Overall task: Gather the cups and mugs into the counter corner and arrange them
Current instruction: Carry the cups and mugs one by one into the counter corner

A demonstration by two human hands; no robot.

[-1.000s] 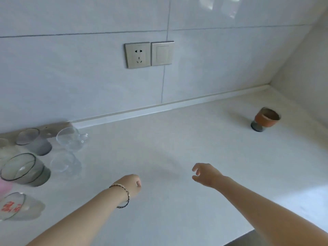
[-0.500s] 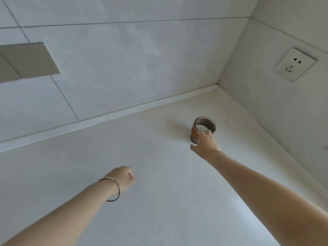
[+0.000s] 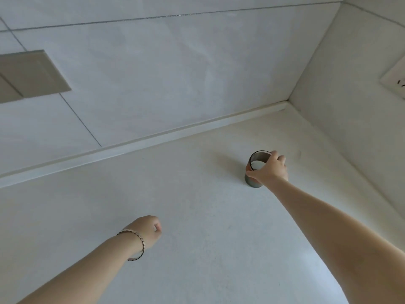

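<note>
A small cup (image 3: 254, 170) with an orange upper band and a dark grey base stands upright on the pale counter (image 3: 197, 216), a short way in front of the wall corner. My right hand (image 3: 270, 170) grips it from the right, thumb on the near side and fingers over the far rim. My left hand (image 3: 149, 230), with a bracelet on the wrist, hovers over the counter at the lower left with its fingers loosely curled, holding nothing. The other cups and glasses are out of view.
The tiled back wall meets the right wall at the corner (image 3: 288, 102). A switch plate (image 3: 32, 73) is on the back wall at the left and a white socket (image 3: 394, 82) on the right wall. A raised trim strip (image 3: 153, 139) edges the counter.
The view swung right, away from the glasses on the left, toward the corner. My right hand reached out to the orange cup and closed round it. My left hand stayed low, loosely curled.
</note>
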